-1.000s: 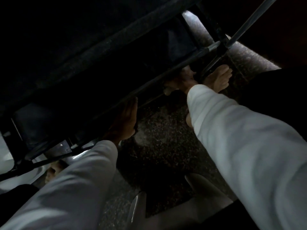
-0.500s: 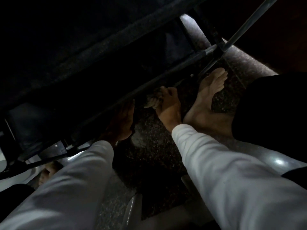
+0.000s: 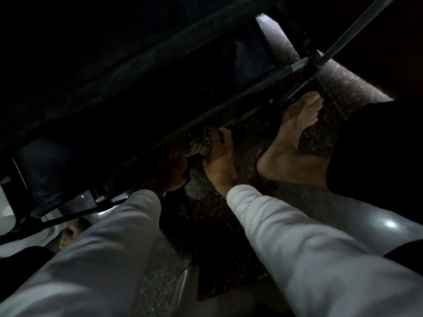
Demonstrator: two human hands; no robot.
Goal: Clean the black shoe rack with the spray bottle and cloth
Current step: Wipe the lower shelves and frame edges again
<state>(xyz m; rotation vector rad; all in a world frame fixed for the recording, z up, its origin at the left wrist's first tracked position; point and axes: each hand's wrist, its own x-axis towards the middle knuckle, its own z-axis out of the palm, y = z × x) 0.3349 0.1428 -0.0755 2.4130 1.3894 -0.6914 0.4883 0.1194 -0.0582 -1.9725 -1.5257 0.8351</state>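
The black shoe rack [image 3: 142, 72] fills the dark upper left, with a lower metal rail [image 3: 240, 98] running diagonally across the view. My right hand [image 3: 220, 161] grips a bunched pale cloth [image 3: 201, 143] and holds it against the underside of that rail. My left hand [image 3: 170, 167] rests with straight fingers on the rack's lower edge, right beside the cloth. No spray bottle is in view.
My bare right foot [image 3: 295, 138] stands on the dark speckled floor [image 3: 224, 225] just right of my right hand. Toes of my other foot [image 3: 68, 234] show at lower left. A black rack corner joint [image 3: 313, 59] sits at upper right. Glossy pale floor tile [image 3: 377, 223] lies at right.
My right hand has slid the cloth leftward and down along the rail, from near the right corner to next to my left hand. The left hand has stayed put.
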